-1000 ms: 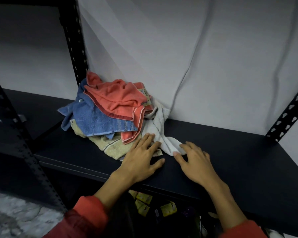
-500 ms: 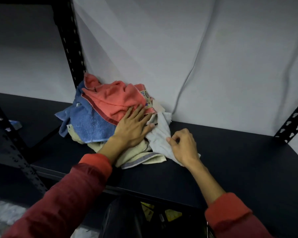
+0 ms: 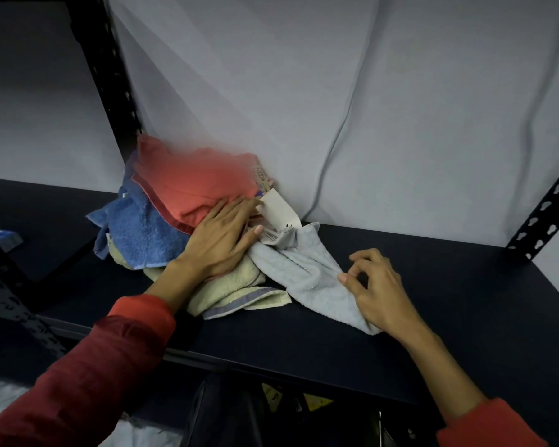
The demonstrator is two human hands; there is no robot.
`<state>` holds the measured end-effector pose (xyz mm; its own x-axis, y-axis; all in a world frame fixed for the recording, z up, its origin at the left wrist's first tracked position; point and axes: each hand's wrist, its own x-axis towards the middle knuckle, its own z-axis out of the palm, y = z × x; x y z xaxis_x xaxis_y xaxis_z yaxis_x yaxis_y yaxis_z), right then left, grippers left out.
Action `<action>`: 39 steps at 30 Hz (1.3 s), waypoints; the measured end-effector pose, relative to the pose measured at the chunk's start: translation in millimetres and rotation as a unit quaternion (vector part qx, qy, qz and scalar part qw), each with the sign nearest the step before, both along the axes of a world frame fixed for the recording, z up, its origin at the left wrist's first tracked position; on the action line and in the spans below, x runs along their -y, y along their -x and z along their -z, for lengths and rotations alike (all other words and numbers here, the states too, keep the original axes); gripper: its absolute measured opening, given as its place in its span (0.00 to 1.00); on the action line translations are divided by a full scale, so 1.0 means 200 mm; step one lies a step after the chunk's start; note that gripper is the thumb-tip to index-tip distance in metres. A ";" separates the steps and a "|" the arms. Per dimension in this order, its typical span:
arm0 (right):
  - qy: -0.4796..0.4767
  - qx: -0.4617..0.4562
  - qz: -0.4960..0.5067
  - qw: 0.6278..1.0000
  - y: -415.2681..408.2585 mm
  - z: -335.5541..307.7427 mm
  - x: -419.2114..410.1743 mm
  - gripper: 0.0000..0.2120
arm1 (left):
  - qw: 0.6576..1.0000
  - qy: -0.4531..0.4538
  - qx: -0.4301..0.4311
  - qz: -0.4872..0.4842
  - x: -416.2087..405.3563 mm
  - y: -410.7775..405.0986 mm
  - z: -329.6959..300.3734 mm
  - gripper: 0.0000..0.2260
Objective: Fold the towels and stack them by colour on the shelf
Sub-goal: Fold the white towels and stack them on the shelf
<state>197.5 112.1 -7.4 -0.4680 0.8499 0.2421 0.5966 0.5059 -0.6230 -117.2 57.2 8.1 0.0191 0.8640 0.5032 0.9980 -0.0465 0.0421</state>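
Shelf: dark shelf board (image 3: 433, 285) against a pale wall, black slotted uprights either side, and your towel heap bunched at the back left.
Left hand: your left hand (image 3: 221, 238) lies flat with fingers straight, pressing on the heap where the coral towel (image 3: 188, 185) meets the cream towel (image 3: 229, 285).
Right hand: your right hand (image 3: 380, 285) pinches a fold of the pale grey towel (image 3: 304, 272), which trails from the heap toward the front edge.
Snag risk: its far end sits tucked under the heap by the paper tag (image 3: 279, 211); pull hard and the coral and blue towel (image 3: 142, 233) may tumble with it.
Edge risk: the cream towel's corner lies near the shelf lip, so a drag could tip it off.
Grip risk: a thin pinch on terry may slip.
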 end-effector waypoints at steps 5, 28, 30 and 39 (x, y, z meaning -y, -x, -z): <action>0.048 -0.034 -0.023 0.998 0.03 -0.07 -0.03 0.08 | 0.996 -0.066 -0.053 -0.021 -0.01 0.00 -0.04 0.24; -0.103 0.048 -0.035 0.993 -0.19 0.05 -0.17 0.19 | 0.990 -0.017 -0.088 -0.108 0.00 0.33 -0.07 0.30; -0.099 0.024 -0.042 0.994 -0.28 0.09 -0.09 0.21 | 0.991 -0.008 -0.084 -0.100 -0.01 0.29 -0.07 0.31; -0.132 0.062 0.028 0.989 -0.37 0.20 0.07 0.21 | 0.999 -0.015 -0.042 -0.003 -0.07 -0.37 -0.11 0.27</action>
